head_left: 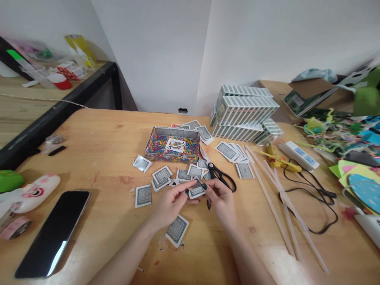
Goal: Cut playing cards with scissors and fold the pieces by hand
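Between both hands is a playing card (196, 190), its grey patterned back facing up. My left hand (172, 202) pinches the card's left side. On the right side, my right hand (220, 198) holds it with thumb and fingers together. Scissors with black handles (222, 176) lie just behind my right hand. Beyond the hands stands an open box with a colourful pattern (173, 156), a face-up card (175, 145) inside it. Loose cards lie around the box, one (143, 196) to the left and another (177, 230) nearer to me.
Stacked card packs (246, 113) stand at the back. Clear sticks (279, 198), a yellow glue gun (282, 161), its black cable and a power strip (299, 155) lie right. A phone (55, 233) lies left. Craft materials fill the far right; a shelf (89, 85) stands back left.
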`<control>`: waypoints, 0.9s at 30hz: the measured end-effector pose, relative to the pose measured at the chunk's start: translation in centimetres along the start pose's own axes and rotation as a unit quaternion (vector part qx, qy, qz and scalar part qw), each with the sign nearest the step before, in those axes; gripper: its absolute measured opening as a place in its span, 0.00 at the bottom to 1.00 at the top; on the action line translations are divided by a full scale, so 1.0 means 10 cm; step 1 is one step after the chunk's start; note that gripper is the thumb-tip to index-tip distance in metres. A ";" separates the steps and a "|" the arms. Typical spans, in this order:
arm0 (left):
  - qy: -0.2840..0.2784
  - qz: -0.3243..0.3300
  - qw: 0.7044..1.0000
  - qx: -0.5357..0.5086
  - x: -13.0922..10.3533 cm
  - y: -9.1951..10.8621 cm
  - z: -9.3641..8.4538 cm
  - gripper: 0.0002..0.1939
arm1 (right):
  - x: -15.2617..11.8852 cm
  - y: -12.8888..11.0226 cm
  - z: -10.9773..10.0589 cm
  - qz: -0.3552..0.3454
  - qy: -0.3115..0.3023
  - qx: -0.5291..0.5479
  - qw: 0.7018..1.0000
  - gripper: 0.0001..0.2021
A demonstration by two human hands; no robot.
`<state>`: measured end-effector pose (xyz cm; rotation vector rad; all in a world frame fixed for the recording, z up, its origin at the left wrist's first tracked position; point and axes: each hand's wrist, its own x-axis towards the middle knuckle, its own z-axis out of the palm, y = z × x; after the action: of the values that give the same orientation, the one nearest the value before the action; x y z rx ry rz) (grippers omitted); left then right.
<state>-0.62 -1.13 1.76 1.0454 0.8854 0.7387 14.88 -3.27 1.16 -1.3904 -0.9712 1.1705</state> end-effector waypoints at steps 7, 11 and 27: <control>0.076 0.006 0.997 0.022 0.04 0.00 -0.02 0.17 | 0.01 0.04 0.03 0.027 -0.069 0.019 0.997 0.13; 0.102 -0.026 0.994 0.032 0.08 -0.04 -0.03 0.12 | -0.01 0.06 0.07 0.040 -0.074 0.025 0.996 0.14; 0.108 0.094 0.934 0.326 0.02 -0.11 -0.08 0.14 | 0.00 0.10 0.05 0.061 -0.119 -0.014 0.991 0.09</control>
<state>-1.19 -1.03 0.48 1.6778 1.2785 0.7428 14.30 -3.34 0.20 -1.3693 -1.0834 1.4453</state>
